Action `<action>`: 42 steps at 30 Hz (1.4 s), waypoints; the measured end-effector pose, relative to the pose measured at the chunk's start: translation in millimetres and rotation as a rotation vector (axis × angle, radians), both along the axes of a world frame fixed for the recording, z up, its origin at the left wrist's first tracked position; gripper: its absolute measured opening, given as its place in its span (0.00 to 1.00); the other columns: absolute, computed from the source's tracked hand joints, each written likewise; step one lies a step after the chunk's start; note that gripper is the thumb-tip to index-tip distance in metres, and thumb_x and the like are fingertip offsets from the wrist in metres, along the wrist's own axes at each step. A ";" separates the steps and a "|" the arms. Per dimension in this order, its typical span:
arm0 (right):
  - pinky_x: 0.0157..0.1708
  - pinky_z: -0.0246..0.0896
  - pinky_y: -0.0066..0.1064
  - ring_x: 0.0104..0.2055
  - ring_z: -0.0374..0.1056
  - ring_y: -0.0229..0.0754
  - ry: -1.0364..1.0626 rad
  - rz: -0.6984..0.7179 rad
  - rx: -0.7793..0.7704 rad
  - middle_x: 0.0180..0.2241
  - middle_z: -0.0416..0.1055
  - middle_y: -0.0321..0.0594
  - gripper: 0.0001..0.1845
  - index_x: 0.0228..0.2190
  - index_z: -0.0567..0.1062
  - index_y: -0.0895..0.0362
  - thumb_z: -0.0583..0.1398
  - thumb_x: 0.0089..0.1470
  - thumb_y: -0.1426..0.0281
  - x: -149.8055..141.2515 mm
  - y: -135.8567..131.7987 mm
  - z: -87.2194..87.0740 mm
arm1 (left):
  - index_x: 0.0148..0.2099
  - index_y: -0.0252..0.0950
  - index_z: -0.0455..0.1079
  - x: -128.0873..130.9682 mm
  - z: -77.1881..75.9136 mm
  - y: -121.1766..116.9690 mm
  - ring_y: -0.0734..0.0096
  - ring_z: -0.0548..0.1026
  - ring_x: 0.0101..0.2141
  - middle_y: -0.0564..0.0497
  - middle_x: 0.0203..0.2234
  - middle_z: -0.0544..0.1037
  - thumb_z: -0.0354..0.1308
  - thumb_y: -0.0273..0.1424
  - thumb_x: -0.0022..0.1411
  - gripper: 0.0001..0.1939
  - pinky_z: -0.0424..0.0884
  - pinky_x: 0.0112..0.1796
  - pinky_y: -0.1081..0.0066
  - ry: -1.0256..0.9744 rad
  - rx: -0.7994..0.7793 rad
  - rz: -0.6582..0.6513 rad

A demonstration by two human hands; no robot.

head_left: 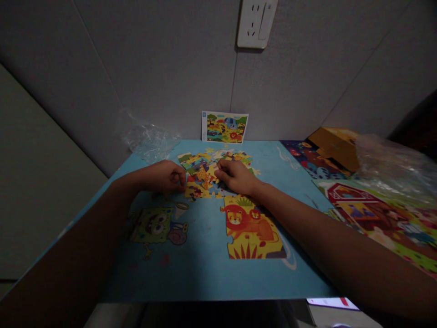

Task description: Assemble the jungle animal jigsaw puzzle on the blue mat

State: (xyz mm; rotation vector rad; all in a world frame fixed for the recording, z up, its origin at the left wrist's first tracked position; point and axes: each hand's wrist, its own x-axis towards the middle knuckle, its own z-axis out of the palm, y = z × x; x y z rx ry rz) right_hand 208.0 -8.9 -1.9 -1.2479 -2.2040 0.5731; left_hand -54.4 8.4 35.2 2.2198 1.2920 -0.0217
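Observation:
A heap of loose jigsaw puzzle pieces (pixel 205 177) lies on the blue table mat (pixel 201 273). At the heap's left edge is my left hand (pixel 169 176), its fingers curled in; whatever they grip is hidden. My right hand (pixel 237 176) is over the heap's right side, thumb and forefinger pinched at what looks like a yellow puzzle piece. Nearer to me, below the right wrist, joined pieces form a lion picture (pixel 252 230) with a notched left edge. Behind the heap, a reference picture card (pixel 225 127) leans against the wall.
Clear plastic wrapping (pixel 150 139) lies at the back left, and more plastic (pixel 392 164) at the right. An orange-brown box (pixel 336 146) stands at the back right. A colourful farm picture (pixel 385 214) lies beside my right forearm. A wall socket (pixel 256 25) is above.

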 end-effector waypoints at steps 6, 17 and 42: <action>0.30 0.43 0.30 0.25 0.53 0.37 -0.150 0.029 0.003 0.20 0.57 0.31 0.11 0.23 0.61 0.54 0.56 0.56 0.73 0.9 -1.8 16.1 | 0.32 0.37 0.75 3.3 -5.7 2.9 0.72 0.66 0.20 0.55 0.17 0.70 0.61 0.40 0.47 0.12 0.58 0.22 0.72 -0.031 -0.096 0.063; 0.29 0.45 0.29 0.24 0.56 0.36 0.009 0.111 0.080 0.21 0.62 0.32 0.11 0.28 0.67 0.56 0.54 0.61 0.65 1.1 -2.5 3.6 | 0.36 0.36 0.71 23.0 -12.3 -7.6 0.73 0.64 0.22 0.56 0.20 0.69 0.56 0.38 0.55 0.11 0.58 0.26 0.72 -0.237 0.092 -0.046; 0.36 0.55 0.31 0.31 0.65 0.40 0.016 0.095 0.110 0.31 0.75 0.40 0.17 0.50 0.76 0.61 0.58 0.60 0.72 -5.9 3.1 -11.4 | 0.32 0.38 0.68 12.2 -5.5 -1.7 0.74 0.66 0.20 0.57 0.18 0.70 0.62 0.48 0.53 0.18 0.57 0.22 0.74 -0.192 0.033 0.034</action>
